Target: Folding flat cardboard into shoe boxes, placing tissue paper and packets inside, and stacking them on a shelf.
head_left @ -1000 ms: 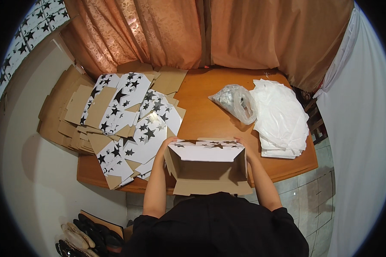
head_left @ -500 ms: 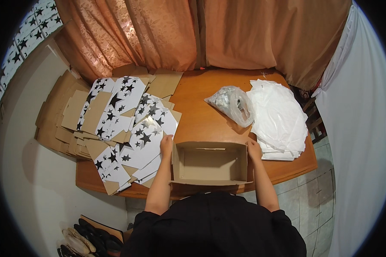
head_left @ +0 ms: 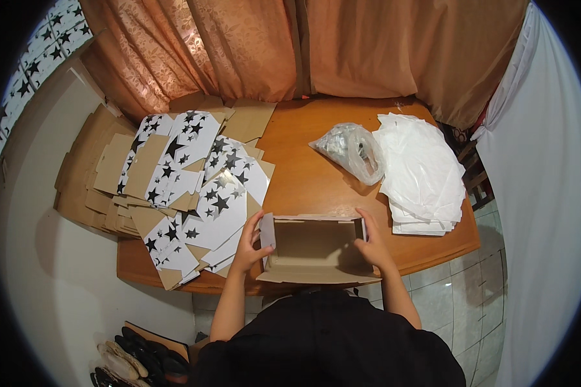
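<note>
An open-topped cardboard box point(head_left: 316, 242), bare brown inside, sits at the table's near edge in front of my body. My left hand point(head_left: 250, 245) grips its left wall, with the thumb on the inner side and the fingers outside. On the opposite wall, my right hand point(head_left: 372, 242) holds on in the same way, thumb over the inside. A little of the box's white outer face shows at its left end. The underside and the outer front of the box are hidden.
Flat cardboard pieces with black stars on white point(head_left: 219, 203) pile up on the left of the wooden table point(head_left: 297, 155). A clear plastic bag point(head_left: 350, 153) lies beyond the box, beside a stack of white paper sheets point(head_left: 423, 174). Orange curtains point(head_left: 368, 51) hang behind.
Both hands have shifted from the outside of the box's ends to gripping its side walls, thumbs now inside. The box has tilted, and its left wall shows more.
</note>
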`<move>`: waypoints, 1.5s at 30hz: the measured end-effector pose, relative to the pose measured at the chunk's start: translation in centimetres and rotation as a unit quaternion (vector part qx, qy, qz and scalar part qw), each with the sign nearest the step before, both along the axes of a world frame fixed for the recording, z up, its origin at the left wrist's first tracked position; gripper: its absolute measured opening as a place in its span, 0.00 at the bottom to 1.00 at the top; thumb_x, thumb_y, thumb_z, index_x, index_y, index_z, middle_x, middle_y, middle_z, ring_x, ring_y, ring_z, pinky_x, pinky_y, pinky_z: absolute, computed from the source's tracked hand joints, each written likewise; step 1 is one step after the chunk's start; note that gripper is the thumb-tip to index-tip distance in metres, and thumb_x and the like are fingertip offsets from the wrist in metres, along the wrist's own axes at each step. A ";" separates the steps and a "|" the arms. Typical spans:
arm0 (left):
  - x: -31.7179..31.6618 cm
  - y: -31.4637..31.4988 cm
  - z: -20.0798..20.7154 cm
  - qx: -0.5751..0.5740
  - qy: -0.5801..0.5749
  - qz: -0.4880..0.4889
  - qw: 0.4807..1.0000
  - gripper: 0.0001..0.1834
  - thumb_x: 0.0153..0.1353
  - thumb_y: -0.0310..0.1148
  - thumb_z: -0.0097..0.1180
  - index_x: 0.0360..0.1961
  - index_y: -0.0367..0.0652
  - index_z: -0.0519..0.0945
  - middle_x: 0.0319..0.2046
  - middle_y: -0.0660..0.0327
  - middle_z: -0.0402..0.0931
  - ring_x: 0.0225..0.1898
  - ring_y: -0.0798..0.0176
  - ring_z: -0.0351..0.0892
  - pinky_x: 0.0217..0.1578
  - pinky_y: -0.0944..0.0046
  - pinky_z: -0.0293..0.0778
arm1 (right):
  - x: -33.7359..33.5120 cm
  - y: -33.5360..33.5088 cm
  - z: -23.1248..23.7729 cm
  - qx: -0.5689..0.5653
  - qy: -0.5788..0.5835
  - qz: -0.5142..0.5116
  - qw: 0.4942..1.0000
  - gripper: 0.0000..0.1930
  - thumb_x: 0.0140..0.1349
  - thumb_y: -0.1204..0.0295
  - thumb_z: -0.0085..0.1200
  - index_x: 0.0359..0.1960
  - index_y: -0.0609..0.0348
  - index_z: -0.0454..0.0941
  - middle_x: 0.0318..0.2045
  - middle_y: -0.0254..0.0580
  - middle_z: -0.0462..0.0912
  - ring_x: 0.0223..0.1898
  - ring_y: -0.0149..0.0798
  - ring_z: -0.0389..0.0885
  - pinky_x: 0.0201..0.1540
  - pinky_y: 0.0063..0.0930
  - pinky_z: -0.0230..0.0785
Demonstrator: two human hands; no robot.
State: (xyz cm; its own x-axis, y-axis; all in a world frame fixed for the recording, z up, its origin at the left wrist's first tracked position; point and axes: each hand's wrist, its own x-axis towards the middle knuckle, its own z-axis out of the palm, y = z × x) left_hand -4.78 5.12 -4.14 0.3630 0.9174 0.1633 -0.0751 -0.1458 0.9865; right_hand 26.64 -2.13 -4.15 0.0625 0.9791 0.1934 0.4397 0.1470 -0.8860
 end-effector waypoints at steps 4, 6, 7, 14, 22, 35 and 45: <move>0.0 0.6 -0.9 0.013 0.103 0.068 0.992 0.35 0.47 0.28 0.57 0.60 0.43 0.64 0.56 0.56 0.64 0.60 0.58 0.62 0.58 0.58 0.59 | 0.1 0.5 0.4 -0.019 -0.021 -0.116 0.993 0.29 0.42 0.75 0.51 0.53 0.60 0.68 0.50 0.54 0.71 0.52 0.53 0.69 0.55 0.37 0.61; -1.2 1.6 -1.4 0.102 0.145 0.125 0.976 0.27 0.50 0.24 0.50 0.56 0.40 0.67 0.50 0.54 0.69 0.54 0.59 0.68 0.54 0.59 0.63 | 0.9 1.3 -0.8 -0.013 -0.049 -0.162 0.986 0.28 0.43 0.73 0.50 0.52 0.60 0.68 0.50 0.54 0.71 0.53 0.54 0.69 0.56 0.37 0.60; -2.0 2.0 -1.1 0.109 0.166 0.154 0.968 0.27 0.51 0.24 0.49 0.55 0.40 0.67 0.49 0.54 0.69 0.53 0.58 0.69 0.54 0.59 0.63 | 1.2 1.6 -1.3 -0.005 -0.034 -0.164 0.986 0.27 0.44 0.72 0.49 0.52 0.60 0.68 0.49 0.55 0.72 0.54 0.53 0.68 0.57 0.37 0.59; -3.3 -1.7 5.4 0.256 0.295 0.200 0.899 0.18 0.52 0.22 0.49 0.47 0.40 0.75 0.45 0.52 0.71 0.49 0.51 0.70 0.52 0.57 0.65 | 2.6 3.1 -3.7 -0.042 0.050 -0.169 0.983 0.29 0.45 0.70 0.49 0.54 0.60 0.68 0.51 0.56 0.70 0.55 0.51 0.66 0.58 0.36 0.56; 1.8 -6.1 6.0 0.358 0.397 -0.062 0.843 0.20 0.48 0.38 0.62 0.44 0.47 0.77 0.45 0.60 0.74 0.50 0.57 0.71 0.53 0.52 0.62 | 3.1 2.9 -1.8 -0.120 0.182 -0.122 0.968 0.34 0.49 0.69 0.40 0.64 0.58 0.58 0.54 0.46 0.65 0.53 0.36 0.65 0.56 0.24 0.55; 2.5 -3.3 -0.7 0.215 0.553 0.139 0.793 0.44 0.44 0.62 0.58 0.60 0.47 0.66 0.62 0.52 0.57 0.67 0.51 0.47 0.59 0.28 0.33 | 4.9 0.9 -1.7 -0.086 0.253 -0.082 0.960 0.32 0.58 0.59 0.41 0.65 0.54 0.57 0.58 0.49 0.64 0.60 0.42 0.60 0.64 0.34 0.45; 3.0 -3.9 -1.7 0.133 0.594 0.129 0.783 0.43 0.50 0.65 0.50 0.62 0.49 0.64 0.66 0.49 0.48 0.69 0.48 0.37 0.55 0.21 0.29 | 2.0 1.2 -4.3 -0.061 0.077 -0.023 0.995 0.34 0.61 0.55 0.47 0.67 0.49 0.50 0.62 0.54 0.51 0.65 0.51 0.48 0.66 0.39 0.38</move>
